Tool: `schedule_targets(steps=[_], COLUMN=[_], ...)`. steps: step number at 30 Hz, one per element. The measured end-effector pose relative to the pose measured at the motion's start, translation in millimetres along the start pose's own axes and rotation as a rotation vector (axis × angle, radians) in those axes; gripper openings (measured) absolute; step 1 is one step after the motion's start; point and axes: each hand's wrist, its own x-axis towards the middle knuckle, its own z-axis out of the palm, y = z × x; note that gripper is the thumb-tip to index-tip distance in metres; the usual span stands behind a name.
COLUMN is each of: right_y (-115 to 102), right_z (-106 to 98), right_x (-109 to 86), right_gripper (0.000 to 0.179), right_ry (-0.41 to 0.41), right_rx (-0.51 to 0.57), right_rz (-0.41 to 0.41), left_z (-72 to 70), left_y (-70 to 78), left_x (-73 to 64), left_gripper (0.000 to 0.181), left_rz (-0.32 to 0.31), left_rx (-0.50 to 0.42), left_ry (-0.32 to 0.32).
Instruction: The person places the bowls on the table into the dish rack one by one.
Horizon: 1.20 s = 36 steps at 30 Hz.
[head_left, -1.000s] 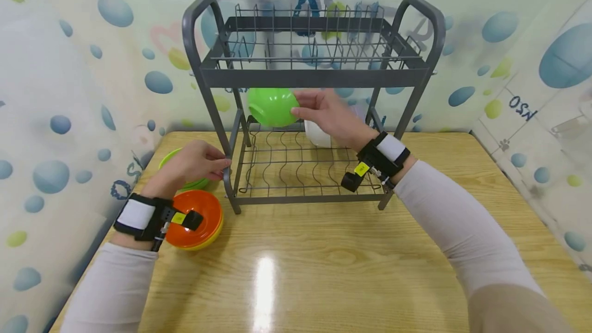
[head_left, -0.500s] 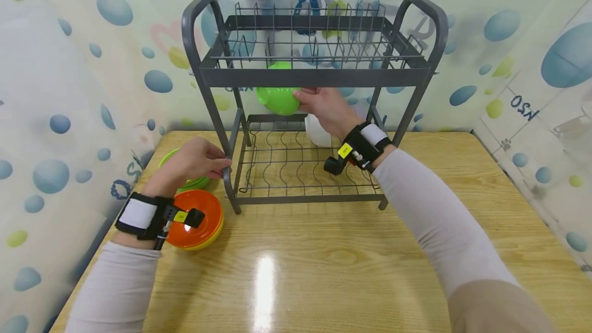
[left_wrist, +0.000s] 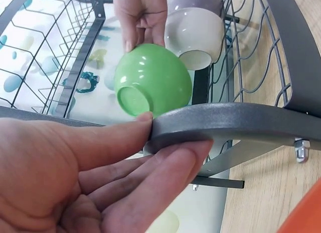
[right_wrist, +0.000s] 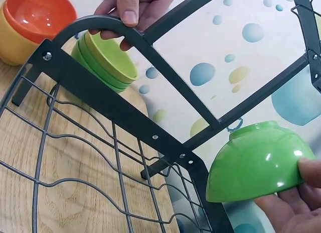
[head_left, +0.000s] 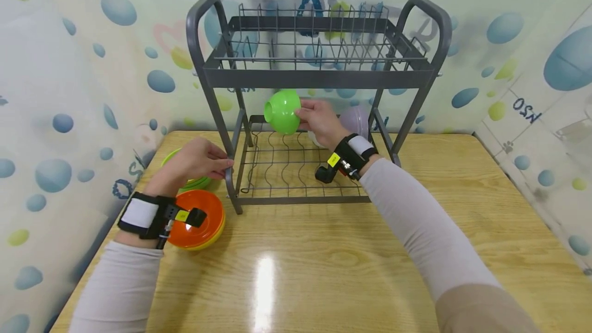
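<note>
My right hand [head_left: 319, 119] pinches the rim of a green bowl [head_left: 282, 112] between thumb and fingers. The bowl is tilted on its side, its foot facing left, over the lower shelf of a dark grey two-tier dish rack [head_left: 319, 78]. Just right of that hand, a white bowl [left_wrist: 194, 34] and a purple bowl [head_left: 355, 119] stand on edge in the lower shelf, partly hidden by the hand in the head view. My left hand [head_left: 199, 161] grips the rack's front left leg, thumb on one side and fingers on the other in the left wrist view.
Left of the rack, an orange bowl [head_left: 199, 215] sits nested in a yellow one [right_wrist: 12, 49]. Behind them stand several stacked green bowls [right_wrist: 103, 62], partly covered by the left hand in the head view. The wooden table [head_left: 324, 266] extends in front of the rack; a patterned wall backs it.
The right hand has shifted slightly left, raising the green bowl and then lowering it again, while turning it so its foot faces more left. The left hand stays on the rack leg.
</note>
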Motion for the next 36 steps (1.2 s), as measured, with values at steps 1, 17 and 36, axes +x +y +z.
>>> schedule_targets(steps=[1, 17, 36], right_y=[1, 14, 25], right_z=[0, 2, 8], right_x=[0.2, 0.7, 1.7], right_gripper=[0.040, 0.042, 0.042], right_ry=[0.007, 0.093, 0.165], right_rx=[-0.004, -0.131, -0.238], right_rz=[0.006, 0.079, 0.111], left_z=[-0.1, -1.5, -0.7], left_y=[0.1, -1.8, -3.0], left_x=[-0.1, 1.5, 3.9], left_gripper=[0.042, 0.042, 0.043], left_rz=[-0.002, -0.003, -0.005], left_rx=[0.000, -0.004, -0.012], left_ry=[0.001, 0.000, -0.002])
